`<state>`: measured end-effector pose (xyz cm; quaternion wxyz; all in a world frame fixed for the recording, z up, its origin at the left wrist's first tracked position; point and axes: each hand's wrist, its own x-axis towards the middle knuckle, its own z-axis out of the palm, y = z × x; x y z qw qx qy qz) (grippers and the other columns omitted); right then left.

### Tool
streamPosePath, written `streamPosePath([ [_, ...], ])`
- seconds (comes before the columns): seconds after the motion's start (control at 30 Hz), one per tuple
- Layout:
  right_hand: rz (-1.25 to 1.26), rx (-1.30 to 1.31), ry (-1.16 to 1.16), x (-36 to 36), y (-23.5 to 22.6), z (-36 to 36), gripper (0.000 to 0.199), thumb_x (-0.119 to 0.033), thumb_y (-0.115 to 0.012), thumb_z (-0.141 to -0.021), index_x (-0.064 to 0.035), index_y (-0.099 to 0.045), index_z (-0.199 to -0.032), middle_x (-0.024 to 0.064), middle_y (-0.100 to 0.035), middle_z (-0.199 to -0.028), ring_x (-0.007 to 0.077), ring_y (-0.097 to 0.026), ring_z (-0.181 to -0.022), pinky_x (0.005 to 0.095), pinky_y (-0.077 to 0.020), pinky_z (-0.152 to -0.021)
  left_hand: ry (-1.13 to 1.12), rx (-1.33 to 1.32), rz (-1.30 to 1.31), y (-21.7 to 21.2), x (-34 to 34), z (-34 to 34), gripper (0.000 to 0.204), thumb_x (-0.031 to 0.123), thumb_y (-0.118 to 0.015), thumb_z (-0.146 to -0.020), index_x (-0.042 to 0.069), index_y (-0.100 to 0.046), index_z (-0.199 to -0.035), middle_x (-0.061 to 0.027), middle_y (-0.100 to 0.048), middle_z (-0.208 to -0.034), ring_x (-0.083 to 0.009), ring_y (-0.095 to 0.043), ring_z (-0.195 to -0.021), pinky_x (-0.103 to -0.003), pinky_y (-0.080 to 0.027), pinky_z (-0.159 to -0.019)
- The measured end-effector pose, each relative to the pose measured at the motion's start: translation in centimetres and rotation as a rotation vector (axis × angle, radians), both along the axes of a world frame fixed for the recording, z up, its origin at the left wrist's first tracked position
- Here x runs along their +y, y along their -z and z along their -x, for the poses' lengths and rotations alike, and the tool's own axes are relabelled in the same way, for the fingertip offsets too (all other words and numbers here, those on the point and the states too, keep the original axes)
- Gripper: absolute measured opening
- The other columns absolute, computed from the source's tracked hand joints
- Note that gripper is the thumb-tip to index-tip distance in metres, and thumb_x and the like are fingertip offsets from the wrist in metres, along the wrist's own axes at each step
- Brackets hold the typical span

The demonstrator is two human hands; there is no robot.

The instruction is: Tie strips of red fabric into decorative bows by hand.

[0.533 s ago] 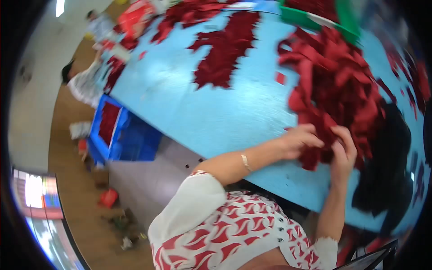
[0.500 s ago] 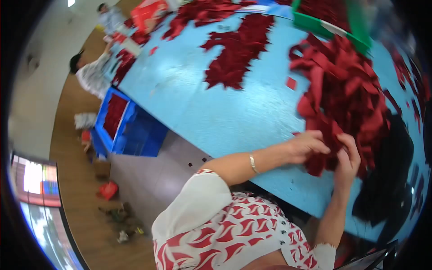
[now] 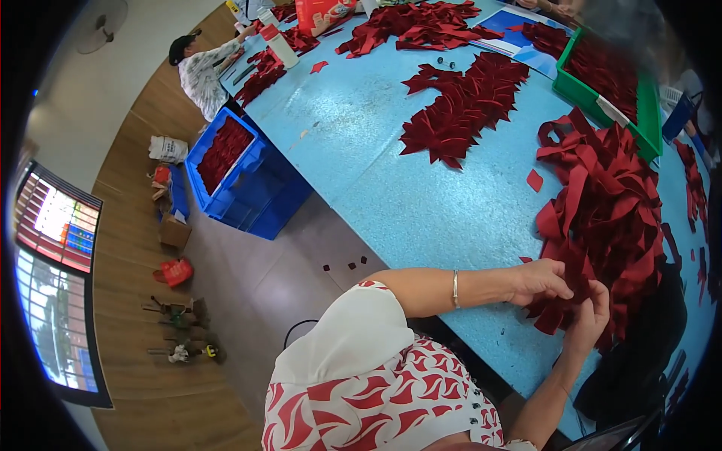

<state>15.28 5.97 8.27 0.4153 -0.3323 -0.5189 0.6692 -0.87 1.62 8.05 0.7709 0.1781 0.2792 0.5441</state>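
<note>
At the table's near right edge, my left hand (image 3: 541,281) and my right hand (image 3: 591,319) are close together, fingers pinched on a dark red fabric piece (image 3: 577,276) between them. A silver bracelet circles my left wrist. Just beyond my hands lies a big tangled heap of red fabric strips (image 3: 602,188), and some strips hang beside my fingers. The exact outline of the held piece blends into the heap. Left of the heap lies a small loose red scrap (image 3: 535,180).
A green crate (image 3: 562,81) of red pieces stands beyond the heap. Overlapping rows of cut red pieces (image 3: 470,101) lie mid-table. Black cloth (image 3: 639,342) is at my right. A blue bin (image 3: 267,192) stands left of the light-blue table (image 3: 353,154). A person (image 3: 203,75) works at the far left.
The view has shifted, so table and bins appear lower and farther right. Both hands stay together at the heap, holding the fabric, with only a slight change in finger position.
</note>
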Motion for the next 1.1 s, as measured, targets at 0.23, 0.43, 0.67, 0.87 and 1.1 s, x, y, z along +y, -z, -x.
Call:
streamPosePath([
  [0.23, 0.007, 0.078, 0.032, -2.6, -2.5, 1.8, 0.025, -0.005, -0.048, -0.084, -0.0013, -0.051, -0.109, 0.0029, -0.058, -0.091, 0.0086, -0.055, -0.077, 0.0184, -0.0437, -0.068, 0.045, -0.056, -0.029, -0.5, -1.2, 0.5, 0.022, -0.003, -0.059, -0.069, 0.007, -0.054, -0.088, -0.0027, -0.058, -0.081, -0.0103, -0.054, -0.071, -0.021, -0.042, -0.063],
  [0.43, -0.085, 0.005, 0.093, 0.1, 1.1, 0.4, 0.027, -0.004, -0.049, -0.083, 0.0008, -0.051, -0.109, 0.0048, -0.056, -0.097, 0.0076, -0.052, -0.078, 0.0180, -0.0412, -0.067, 0.016, 0.051, -0.024, 0.1, 0.1, 0.1, 0.021, -0.002, -0.065, -0.068, 0.007, -0.053, -0.084, -0.0032, -0.057, -0.078, -0.0119, -0.056, -0.074, -0.023, -0.044, -0.065],
  [0.67, 0.089, 0.155, 0.107, 2.8, -0.3, 0.1, 0.023, -0.006, -0.053, -0.081, 0.0001, -0.055, -0.104, 0.0037, -0.056, -0.093, 0.0072, -0.051, -0.077, 0.0190, -0.0415, -0.070, -0.259, 0.354, -0.206, 1.5, 4.1, -1.3, 0.021, -0.001, -0.068, -0.069, 0.009, -0.050, -0.076, 0.0022, -0.051, -0.072, -0.0062, -0.049, -0.071, -0.020, -0.041, -0.063],
  [0.87, 0.070, -0.048, -0.020, 10.8, 3.6, -1.5, 0.022, -0.001, -0.057, -0.074, -0.0001, -0.056, -0.096, 0.0033, -0.059, -0.090, 0.0088, -0.055, -0.079, 0.0222, -0.0441, -0.071, -0.279, 0.490, -0.308, 4.9, 10.7, -2.0, 0.020, -0.003, -0.066, -0.070, 0.006, -0.054, -0.083, 0.0008, -0.056, -0.085, -0.0081, -0.053, -0.079, -0.022, -0.044, -0.070],
  [1.1, -0.576, -0.322, 0.145, 14.1, 5.4, -5.0, 0.023, 0.005, -0.060, -0.067, 0.0005, -0.057, -0.089, 0.0065, -0.059, -0.085, 0.0143, -0.058, -0.079, 0.0253, -0.0450, -0.070, -0.134, 0.375, -0.179, 4.4, 15.2, -1.7, 0.021, -0.001, -0.065, -0.070, 0.003, -0.059, -0.090, -0.0025, -0.057, -0.092, -0.0123, -0.054, -0.090, -0.024, -0.044, -0.077],
])
